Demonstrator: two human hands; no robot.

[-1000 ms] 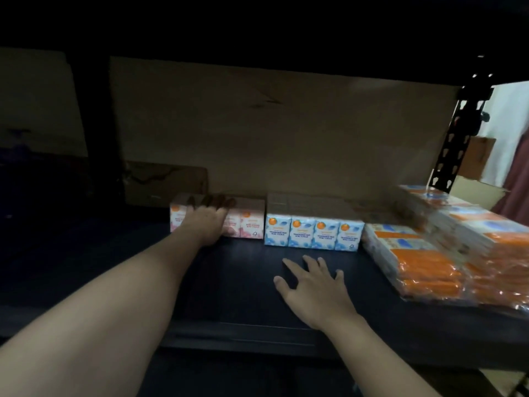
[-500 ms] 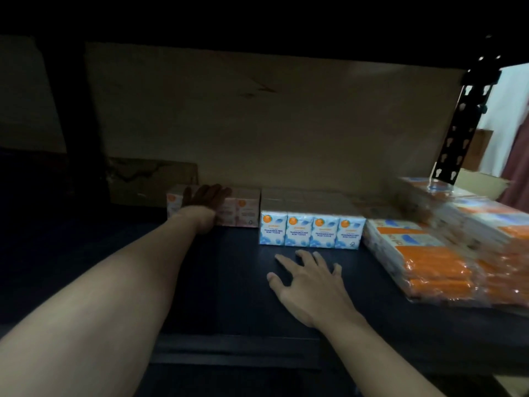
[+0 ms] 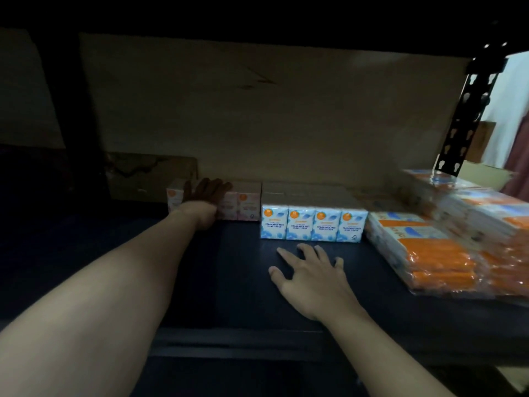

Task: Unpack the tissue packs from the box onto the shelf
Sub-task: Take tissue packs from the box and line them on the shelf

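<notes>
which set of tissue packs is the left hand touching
The pink packs at the back left of the shelf; the left hand rests over them. The blue packs and orange bundles lie untouched further right.

I see a shelf point(image 3: 246, 282) of very dark navy, almost black in this dim light. Toward its back edge, the pink tissue packs point(image 3: 243, 206) are pale pink and white, each with a small orange dot near the top. Beside them, the blue tissue packs point(image 3: 313, 223) are white with light blue leaf-like patches, an orange round badge and dark blue lettering. At the right edge, the wrapped packs point(image 3: 423, 253) show bright orange bands, white panels and small blue marks under glossy clear film. Behind everything I read the cardboard backing point(image 3: 272, 118) as dull tan. The upright post point(image 3: 466, 116) is black with pale keyhole cut-outs.
</notes>
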